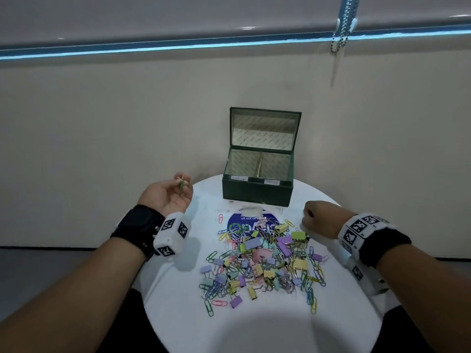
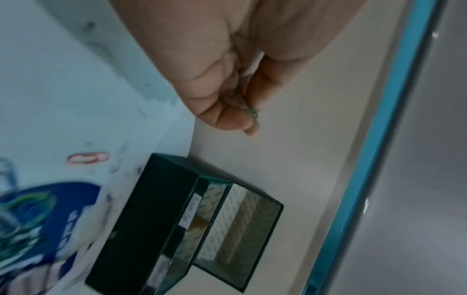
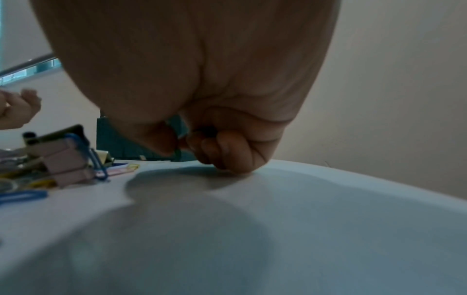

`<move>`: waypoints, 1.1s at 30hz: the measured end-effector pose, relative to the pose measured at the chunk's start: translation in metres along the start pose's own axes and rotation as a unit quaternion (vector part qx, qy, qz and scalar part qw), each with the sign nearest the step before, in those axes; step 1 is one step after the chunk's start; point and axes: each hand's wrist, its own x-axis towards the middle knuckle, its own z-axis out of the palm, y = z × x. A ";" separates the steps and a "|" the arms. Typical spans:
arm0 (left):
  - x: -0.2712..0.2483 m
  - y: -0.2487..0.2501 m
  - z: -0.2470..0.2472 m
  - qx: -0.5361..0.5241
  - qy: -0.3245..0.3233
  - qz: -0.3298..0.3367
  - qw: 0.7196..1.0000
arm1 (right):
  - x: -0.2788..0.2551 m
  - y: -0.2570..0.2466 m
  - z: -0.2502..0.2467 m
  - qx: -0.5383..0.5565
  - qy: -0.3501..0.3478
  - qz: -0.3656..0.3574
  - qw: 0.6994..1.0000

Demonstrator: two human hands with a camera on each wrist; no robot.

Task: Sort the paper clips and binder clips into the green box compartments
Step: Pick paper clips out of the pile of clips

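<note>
The open green box [image 1: 257,191] stands at the far edge of the round white table [image 1: 254,327]; a divider splits it into two compartments, and both look empty. A mixed pile of coloured paper clips and binder clips [image 1: 265,261] lies mid-table. My left hand [image 1: 182,182] is raised palm up, left of the box and past the table edge, pinching a green paper clip [image 1: 181,185] [image 2: 253,112]. My right hand [image 1: 309,215] rests on the table at the pile's far right corner with its fingers [image 3: 227,151] curled under. I see nothing in it.
A round blue sticker [image 1: 239,222] lies on the table between box and pile, with a lone pink paper clip [image 2: 88,158] beside it. The wall rises right behind the box. A blind chain [image 1: 340,34] hangs at upper right.
</note>
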 end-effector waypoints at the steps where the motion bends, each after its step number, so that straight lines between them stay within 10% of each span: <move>1: 0.000 -0.006 -0.001 -0.014 0.017 -0.015 1.000 | 0.000 -0.001 -0.002 0.015 0.006 -0.001 1.000; 5: -0.001 -0.027 0.005 0.041 0.031 -0.104 0.993 | -0.002 -0.002 -0.006 0.049 0.044 -0.024 0.998; 8: -0.001 -0.029 0.018 0.336 0.008 -0.106 0.936 | -0.005 -0.006 -0.009 0.052 0.026 -0.051 0.997; 9: -0.002 -0.029 0.025 0.491 -0.008 -0.070 0.868 | -0.006 -0.007 -0.011 0.055 0.019 -0.061 0.996; 12: -0.008 -0.028 0.046 0.879 -0.087 0.042 0.467 | -0.004 -0.011 -0.012 0.043 0.010 -0.082 0.996; 14: -0.010 -0.030 0.053 0.949 -0.128 0.060 0.282 | 0.001 -0.011 -0.008 0.030 0.007 -0.082 0.996; 17: -0.007 -0.034 0.053 0.967 -0.191 0.092 0.142 | 0.009 -0.011 -0.001 0.010 0.007 -0.071 0.997; 22: 0.000 -0.036 0.050 0.951 -0.274 0.144 -0.005 | 0.019 -0.013 -0.001 -0.027 0.031 -0.065 0.997; 25: 0.005 -0.038 0.053 0.956 -0.263 0.119 0.043 | 0.020 -0.011 0.002 -0.035 0.048 -0.074 0.996; 29: 0.016 -0.039 0.094 0.904 -0.198 0.138 0.353 | 0.019 -0.010 -0.001 -0.010 0.039 -0.087 0.995; 33: 0.036 -0.049 0.140 0.840 -0.136 0.099 0.516 | 0.017 -0.011 -0.004 0.011 0.054 -0.086 0.995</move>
